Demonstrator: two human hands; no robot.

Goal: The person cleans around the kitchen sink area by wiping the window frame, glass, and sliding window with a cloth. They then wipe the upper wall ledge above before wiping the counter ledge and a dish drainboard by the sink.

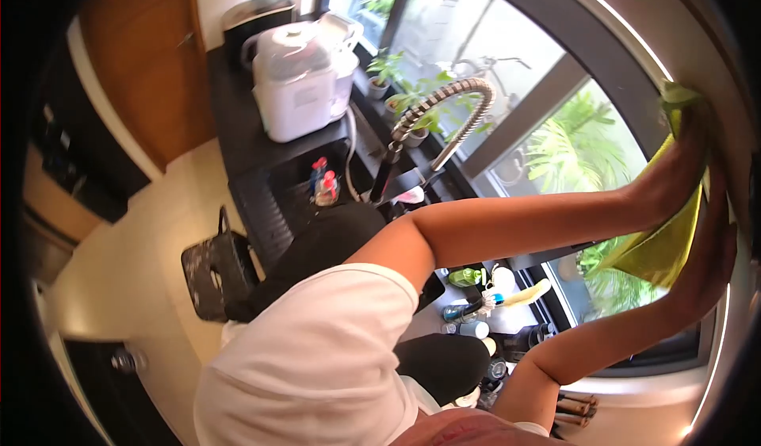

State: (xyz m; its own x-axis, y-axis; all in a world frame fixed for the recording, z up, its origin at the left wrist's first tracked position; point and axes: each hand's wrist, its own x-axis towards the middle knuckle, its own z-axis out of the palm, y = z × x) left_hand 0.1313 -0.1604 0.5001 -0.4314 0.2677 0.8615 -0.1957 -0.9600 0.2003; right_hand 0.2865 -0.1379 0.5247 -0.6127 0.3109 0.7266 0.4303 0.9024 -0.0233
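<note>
My left hand (pixel 683 154) is raised beside the window frame, gripping a yellow-green cloth (pixel 662 248). One end of the cloth bunches above the fingers, and the rest hangs as a loose fold in front of the glass. Close by, my right hand (pixel 711 244) has its fingers along the cloth's other edge, against the pale surface above the window. Exactly how those fingers grip is partly hidden by shadow and the angle. Both arms reach out at full stretch over the counter. My black-clad knees (pixel 444 363) are bent near the counter edge.
A black sink (pixel 277 196) holds bottles with red caps (pixel 326 186), under a coiled spring faucet (pixel 452 89). A white appliance (pixel 293 89) stands beyond it. Potted plants (pixel 384 73) line the window. Bottles and a brush (pixel 523 294) crowd the counter below my arms. A dark step stool (pixel 214 275) is on the floor.
</note>
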